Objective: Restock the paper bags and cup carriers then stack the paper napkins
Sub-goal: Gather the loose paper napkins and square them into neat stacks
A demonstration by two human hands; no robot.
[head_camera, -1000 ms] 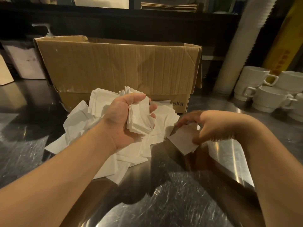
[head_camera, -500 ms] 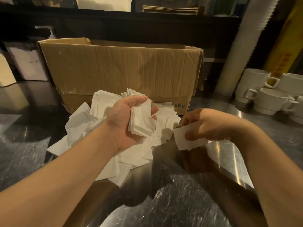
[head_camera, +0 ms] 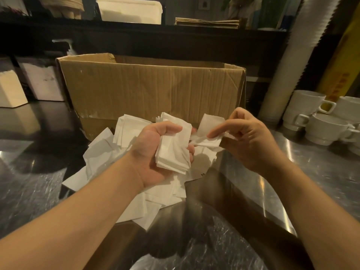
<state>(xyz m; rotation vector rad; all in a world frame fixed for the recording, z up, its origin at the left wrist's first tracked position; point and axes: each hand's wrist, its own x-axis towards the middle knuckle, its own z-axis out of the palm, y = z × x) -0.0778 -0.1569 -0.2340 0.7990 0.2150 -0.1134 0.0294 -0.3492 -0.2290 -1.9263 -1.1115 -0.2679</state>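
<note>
My left hand [head_camera: 155, 151] grips the napkin stack [head_camera: 173, 151] upright, thumb curled over its top edge. My right hand [head_camera: 245, 139] pinches one loose napkin [head_camera: 209, 129] just right of the stack, nearly touching. It needs to go leftward, flat against the stack's face. The loose pile [head_camera: 109, 152] lies on the counter [head_camera: 311, 172] below.

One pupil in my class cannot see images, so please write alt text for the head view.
A left hand holds a napkin stack while the right hand brings one napkin to it, above loose napkins on a steel counter. A cardboard box stands behind, white cups to the right.
</note>
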